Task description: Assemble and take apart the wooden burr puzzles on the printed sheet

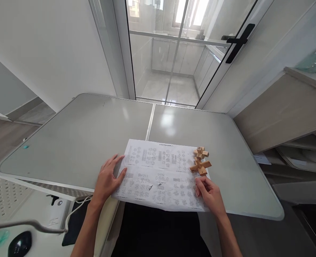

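Observation:
A white instruction sheet point(160, 173) printed with small diagrams lies flat near the front edge of a grey table point(93, 135). My left hand point(108, 178) rests open on the sheet's left edge, fingers spread flat. My right hand point(210, 194) lies on the sheet's lower right corner with fingers curled loosely, holding nothing that I can see. Just beyond its fingertips stands a wooden interlocking puzzle point(200, 166) shaped like a cross, and a smaller wooden block cluster point(200, 152) sits right behind it.
A glass sliding door point(174, 53) with a black handle point(239, 41) stands behind the table. A wooden shelf unit point(289, 114) is at the right. Lower left, a white desk holds a black mouse point(20, 243), a cable and a white device point(57, 210).

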The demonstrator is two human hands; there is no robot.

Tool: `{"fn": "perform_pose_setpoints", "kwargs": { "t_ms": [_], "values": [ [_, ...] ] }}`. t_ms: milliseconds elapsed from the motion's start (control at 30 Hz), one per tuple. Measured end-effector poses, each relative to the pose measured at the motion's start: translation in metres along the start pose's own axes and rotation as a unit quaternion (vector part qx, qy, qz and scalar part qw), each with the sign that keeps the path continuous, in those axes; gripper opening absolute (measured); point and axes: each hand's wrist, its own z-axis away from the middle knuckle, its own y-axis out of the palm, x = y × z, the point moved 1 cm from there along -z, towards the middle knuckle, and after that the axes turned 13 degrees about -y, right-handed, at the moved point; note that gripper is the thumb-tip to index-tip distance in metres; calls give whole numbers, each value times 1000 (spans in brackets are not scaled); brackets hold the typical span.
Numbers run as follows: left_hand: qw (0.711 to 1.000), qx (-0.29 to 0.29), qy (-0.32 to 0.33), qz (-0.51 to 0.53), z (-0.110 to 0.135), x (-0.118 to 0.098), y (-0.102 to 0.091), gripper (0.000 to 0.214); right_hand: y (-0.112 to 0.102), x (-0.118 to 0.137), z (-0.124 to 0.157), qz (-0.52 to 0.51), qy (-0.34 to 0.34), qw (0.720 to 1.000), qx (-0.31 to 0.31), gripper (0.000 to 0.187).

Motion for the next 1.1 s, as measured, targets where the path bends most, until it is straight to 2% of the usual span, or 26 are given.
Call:
{"fn": "perform_pose_setpoints", "kwargs": {
  "t_ms": [267, 933, 1100],
  "values": [
    [1000, -7, 13, -3, -2, 5, 2, 52, 1, -1, 0, 7, -7, 1000, 6, 43],
    [1000, -4, -13, 3, -3, 7, 4, 53, 1, 2, 0, 39, -16, 999, 23, 44],
    [1000, -10, -1, 1, -4, 7, 5, 53, 1, 0, 0, 41, -22, 999, 18, 42]
  ]
}}
